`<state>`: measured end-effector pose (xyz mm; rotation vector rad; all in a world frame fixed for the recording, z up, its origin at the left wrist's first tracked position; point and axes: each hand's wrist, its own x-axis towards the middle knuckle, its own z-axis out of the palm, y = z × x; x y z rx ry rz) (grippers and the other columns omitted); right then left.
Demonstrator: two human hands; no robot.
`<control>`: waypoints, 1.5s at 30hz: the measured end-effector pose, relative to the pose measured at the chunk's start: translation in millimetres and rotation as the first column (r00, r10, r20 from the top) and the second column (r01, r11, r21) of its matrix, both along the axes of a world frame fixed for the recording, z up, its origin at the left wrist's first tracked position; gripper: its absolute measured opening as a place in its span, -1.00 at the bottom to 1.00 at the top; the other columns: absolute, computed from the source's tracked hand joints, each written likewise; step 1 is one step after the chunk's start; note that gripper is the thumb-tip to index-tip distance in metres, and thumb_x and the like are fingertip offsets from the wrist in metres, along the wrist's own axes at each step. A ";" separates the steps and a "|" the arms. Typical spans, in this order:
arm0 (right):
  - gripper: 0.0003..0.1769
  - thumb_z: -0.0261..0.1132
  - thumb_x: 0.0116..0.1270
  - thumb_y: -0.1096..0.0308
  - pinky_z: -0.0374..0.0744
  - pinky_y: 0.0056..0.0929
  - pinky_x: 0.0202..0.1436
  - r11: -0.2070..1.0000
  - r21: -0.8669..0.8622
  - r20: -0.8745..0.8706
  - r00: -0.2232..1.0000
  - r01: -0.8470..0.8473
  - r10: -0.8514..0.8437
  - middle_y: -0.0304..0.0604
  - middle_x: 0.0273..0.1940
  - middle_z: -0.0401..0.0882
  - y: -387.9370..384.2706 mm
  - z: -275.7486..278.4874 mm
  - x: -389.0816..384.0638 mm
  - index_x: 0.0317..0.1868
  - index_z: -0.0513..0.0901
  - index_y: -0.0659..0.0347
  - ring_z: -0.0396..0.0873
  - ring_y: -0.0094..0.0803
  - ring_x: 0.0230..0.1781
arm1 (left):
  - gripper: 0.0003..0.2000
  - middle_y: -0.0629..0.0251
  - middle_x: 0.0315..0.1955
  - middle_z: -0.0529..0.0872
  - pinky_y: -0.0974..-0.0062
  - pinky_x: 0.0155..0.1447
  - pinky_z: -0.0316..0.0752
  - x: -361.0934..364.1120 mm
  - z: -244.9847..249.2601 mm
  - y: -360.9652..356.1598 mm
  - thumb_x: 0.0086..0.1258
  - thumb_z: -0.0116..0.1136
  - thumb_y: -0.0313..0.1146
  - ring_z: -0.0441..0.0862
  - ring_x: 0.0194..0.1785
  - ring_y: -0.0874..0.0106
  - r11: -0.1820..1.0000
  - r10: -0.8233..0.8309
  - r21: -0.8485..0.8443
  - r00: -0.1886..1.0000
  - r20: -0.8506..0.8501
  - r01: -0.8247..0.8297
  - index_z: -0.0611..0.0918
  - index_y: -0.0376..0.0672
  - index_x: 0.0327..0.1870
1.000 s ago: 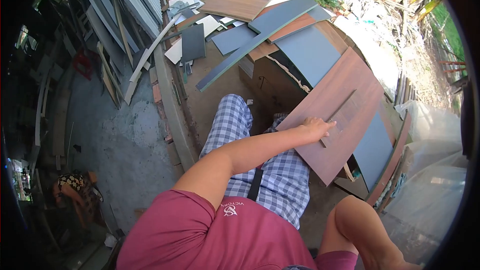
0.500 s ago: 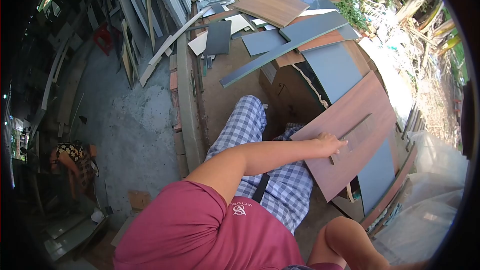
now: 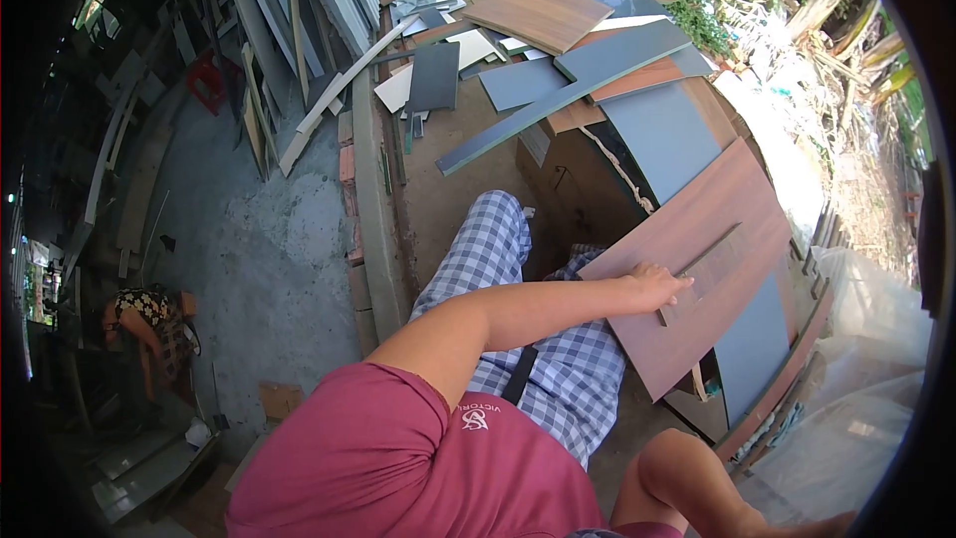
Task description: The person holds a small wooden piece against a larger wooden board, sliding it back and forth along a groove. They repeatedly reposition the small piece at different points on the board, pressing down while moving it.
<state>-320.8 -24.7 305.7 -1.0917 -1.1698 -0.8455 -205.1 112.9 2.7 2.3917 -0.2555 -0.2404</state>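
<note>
My left arm reaches across to a large reddish-brown wood-grain panel (image 3: 652, 354), which lies slanted over other boards. On this panel is a small wood-grain board (image 3: 712, 271). My left hand (image 3: 657, 287) is at the near end of the small board, its fingers pressed on it; their grip underneath is hidden. My right arm bends at the elbow at the bottom right, and its forearm runs off into the dark lower edge, so the right hand is out of sight.
Grey boards (image 3: 662, 139) and a long grey strip (image 3: 568, 100) are piled ahead. Clear plastic sheeting (image 3: 866, 329) hangs at the right. A low concrete curb (image 3: 378, 209) runs along my left. Another person (image 3: 144, 324) bends down at the far left.
My left hand stays at the small board with almost no movement. The view has shifted very slightly, and the person at the far left remains bent over.
</note>
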 end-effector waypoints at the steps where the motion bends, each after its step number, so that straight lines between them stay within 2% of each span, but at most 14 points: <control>1: -0.74 0.07 0.29 0.07 0.26 -0.39 -0.22 1.000 0.002 0.002 1.000 -0.007 0.007 -0.32 -0.33 0.29 0.1 -0.7 -0.4 -0.08 0.42 -0.07 0.27 -0.52 -0.39 | -0.51 0.07 -0.22 0.64 0.15 -0.01 0.41 0.7 0.7 1.4 0.34 0.01 -0.21 0.58 -0.10 0.10 1.000 0.002 0.011 1.000 0.028 -0.003 0.28 0.07 0.31; 5: -0.74 0.07 0.29 0.07 0.26 -0.39 -0.22 1.000 0.000 0.004 1.000 -0.014 0.014 -0.31 -0.31 0.30 1.8 -3.1 -2.4 -0.08 0.42 -0.07 0.28 -0.51 -0.39 | -0.50 0.06 -0.21 0.64 0.14 0.01 0.39 -3.6 15.5 6.6 0.34 0.01 -0.21 0.57 -0.08 0.09 1.000 -0.004 0.025 0.996 -0.092 0.006 0.28 0.09 0.31; 14: -0.73 0.08 0.29 0.07 0.27 -0.38 -0.21 1.000 -0.017 -0.001 1.000 -0.011 0.011 -0.29 -0.29 0.31 -1.9 -3.2 -3.1 -0.06 0.42 -0.07 0.29 -0.50 -0.37 | -0.50 0.03 -0.18 0.62 0.17 0.03 0.38 -1.0 4.9 0.8 0.30 0.06 -0.20 0.55 -0.03 0.10 1.000 0.009 0.008 1.000 -0.020 -0.009 0.31 0.02 0.28; 19: -0.73 0.08 0.29 0.07 0.27 -0.38 -0.21 0.999 -0.030 0.003 1.000 -0.014 0.014 -0.28 -0.27 0.32 -3.1 -2.5 -2.9 -0.05 0.42 -0.07 0.29 -0.49 -0.36 | -0.51 0.01 -0.19 0.62 0.14 -0.01 0.40 0.5 4.5 1.6 0.33 0.02 -0.19 0.57 -0.08 0.06 1.000 0.016 0.015 1.000 0.003 -0.016 0.30 0.06 0.29; 23: -0.72 0.08 0.29 0.08 0.27 -0.37 -0.20 0.999 -0.034 0.001 1.000 -0.011 0.011 -0.27 -0.26 0.32 -3.1 -2.4 -2.0 -0.05 0.42 -0.07 0.29 -0.48 -0.35 | -0.52 0.02 -0.20 0.63 0.15 -0.02 0.41 -0.5 3.9 0.1 0.33 0.02 -0.19 0.57 -0.09 0.06 1.000 0.020 -0.021 0.998 -0.052 -0.021 0.30 0.07 0.29; 28: -0.72 0.08 0.29 0.08 0.27 -0.37 -0.20 0.999 -0.029 -0.001 1.000 -0.027 0.027 -0.26 -0.24 0.33 0.0 -7.4 -2.7 -0.04 0.42 -0.08 0.30 -0.48 -0.34 | -0.51 0.05 -0.23 0.63 0.15 -0.04 0.42 1.8 0.8 0.8 0.34 0.01 -0.19 0.58 -0.11 0.09 1.000 0.011 0.022 1.000 0.001 -0.011 0.29 0.09 0.30; 31: -0.72 0.08 0.29 0.08 0.27 -0.37 -0.20 0.999 -0.025 -0.010 0.999 -0.033 0.033 -0.25 -0.23 0.33 -0.9 -6.6 -0.7 -0.03 0.42 -0.08 0.30 -0.47 -0.34 | -0.51 0.07 -0.24 0.63 0.15 -0.05 0.41 3.5 -5.6 0.0 0.33 0.01 -0.18 0.58 -0.12 0.10 1.000 0.021 -0.008 1.000 0.011 -0.021 0.29 0.08 0.30; 45: -0.70 0.08 0.29 0.08 0.27 -0.35 -0.18 0.999 -0.044 0.023 0.999 -0.032 0.033 -0.22 -0.19 0.35 2.3 1.8 -4.4 -0.01 0.42 -0.08 0.31 -0.45 -0.31 | -0.53 0.04 -0.23 0.63 0.15 -0.03 0.42 1.3 4.8 -1.0 0.34 0.00 -0.21 0.58 -0.10 0.09 1.000 0.013 -0.014 1.000 -0.013 -0.013 0.31 0.06 0.29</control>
